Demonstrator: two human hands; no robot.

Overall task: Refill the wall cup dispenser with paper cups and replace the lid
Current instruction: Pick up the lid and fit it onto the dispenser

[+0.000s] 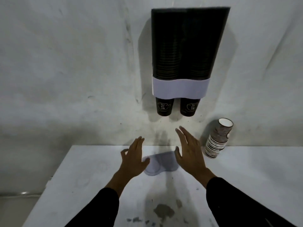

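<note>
Dispenser (188, 46): wall-mounted above desk (246, 177), both tubes packed with cups, two bottoms poking out below. Lid (161, 163): flat on desk, not yet replaced. Left hand (133, 158), right hand (190, 153): each grip spread open, empty, flanking lid. Spare cup stack (216, 141): right, near wall. Clear room around lid.

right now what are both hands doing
Left hand: open, empty, over the dispenser lid.
Right hand: open, empty, beside the lid.
</note>
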